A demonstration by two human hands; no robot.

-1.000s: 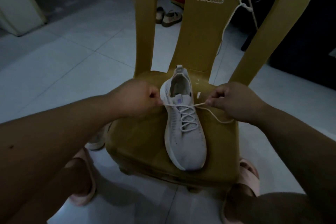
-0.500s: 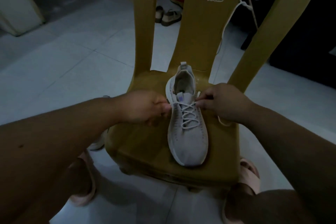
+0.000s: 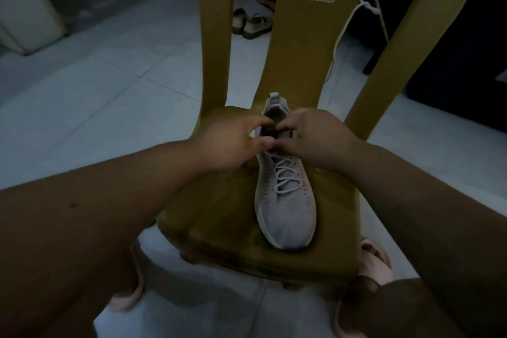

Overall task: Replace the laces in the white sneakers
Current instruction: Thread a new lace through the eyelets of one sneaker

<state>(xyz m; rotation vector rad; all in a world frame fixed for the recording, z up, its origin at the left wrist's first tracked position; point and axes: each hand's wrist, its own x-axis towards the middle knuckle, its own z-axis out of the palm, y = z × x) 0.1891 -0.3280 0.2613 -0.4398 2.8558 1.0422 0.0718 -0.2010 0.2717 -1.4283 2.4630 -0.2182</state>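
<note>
Curled together, the left hand [image 3: 233,145] and right hand [image 3: 318,143] pinch what seem the hidden ends of the thin white cord lace [image 3: 285,175] atop the white knit sneaker [image 3: 288,217] on the mustard plastic chair [image 3: 219,214], where an uneven tug could slacken crossings or skid the shoe.

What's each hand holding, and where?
The left hand and right hand each seem to pinch the lace at its top, over the sneaker opening; blur hides the grip.

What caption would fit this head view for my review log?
Left hand and right hand meet at the top of the lace on a white sneaker set on a yellow chair.
</note>
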